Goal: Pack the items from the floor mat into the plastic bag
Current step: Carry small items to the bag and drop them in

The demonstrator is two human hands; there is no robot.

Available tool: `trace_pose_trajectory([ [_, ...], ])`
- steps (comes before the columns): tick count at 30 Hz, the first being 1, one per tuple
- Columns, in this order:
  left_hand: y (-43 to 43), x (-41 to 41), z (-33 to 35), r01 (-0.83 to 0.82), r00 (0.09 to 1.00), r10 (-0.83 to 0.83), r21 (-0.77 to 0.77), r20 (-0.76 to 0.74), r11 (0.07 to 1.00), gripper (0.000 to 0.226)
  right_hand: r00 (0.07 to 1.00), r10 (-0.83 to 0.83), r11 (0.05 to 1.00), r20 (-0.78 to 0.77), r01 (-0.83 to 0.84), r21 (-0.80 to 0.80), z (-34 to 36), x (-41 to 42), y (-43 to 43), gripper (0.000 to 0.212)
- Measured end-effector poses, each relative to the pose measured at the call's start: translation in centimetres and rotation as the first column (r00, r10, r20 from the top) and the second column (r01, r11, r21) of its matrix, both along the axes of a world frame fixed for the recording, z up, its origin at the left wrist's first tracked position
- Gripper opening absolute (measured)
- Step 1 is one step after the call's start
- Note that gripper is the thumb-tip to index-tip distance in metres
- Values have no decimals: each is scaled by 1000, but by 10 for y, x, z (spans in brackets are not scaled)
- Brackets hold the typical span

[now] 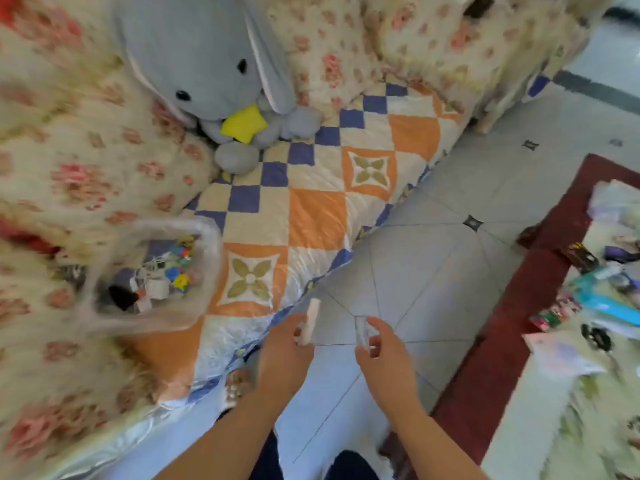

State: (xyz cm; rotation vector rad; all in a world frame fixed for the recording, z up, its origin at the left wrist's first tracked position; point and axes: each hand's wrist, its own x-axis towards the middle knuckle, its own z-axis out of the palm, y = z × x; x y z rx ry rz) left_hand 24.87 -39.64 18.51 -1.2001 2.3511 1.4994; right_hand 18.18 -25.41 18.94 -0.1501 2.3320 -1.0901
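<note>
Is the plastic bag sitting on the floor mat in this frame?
No, the plastic bag lies on the fabric-covered seat at the left, while the floor mat is across the tiled floor at the right.

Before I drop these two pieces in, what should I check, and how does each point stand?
1. Left hand grips the white item: ok.
2. Right hand pinches the clear item: ok.
3. Plastic bag mouth open and facing up: ok.
4. Room left in the bag above its contents: cannot tell.
5. Way across the quilt to the bag free of obstacles: ok.
6. Floor mat emptied: not ok, items lie on it.
</note>
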Motion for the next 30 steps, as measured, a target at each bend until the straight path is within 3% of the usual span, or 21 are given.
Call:
trace_pose_trajectory([
  [7,-163,75,-12,-365,931,364,33,23,931,50,938,346,938,20,-347,26,-18,29,-199,44],
  [13,-286,98,-43,-514,853,498,83,158,854,43,901,397,907,173,-414,75,-53,42,-354,48],
  [17,-349,94,-73,-570,814,544,104,203,815,50,897,387,889,214,-424,174,-81,23,-430,45],
  [23,-412,73,-106,-563,812,533,80,238,822,51,894,417,862,165,-447,238,-109,5,-487,41],
  [30,-425,51,-115,-536,833,495,143,245,832,46,888,406,828,215,-457,325,-116,16,-460,32],
])
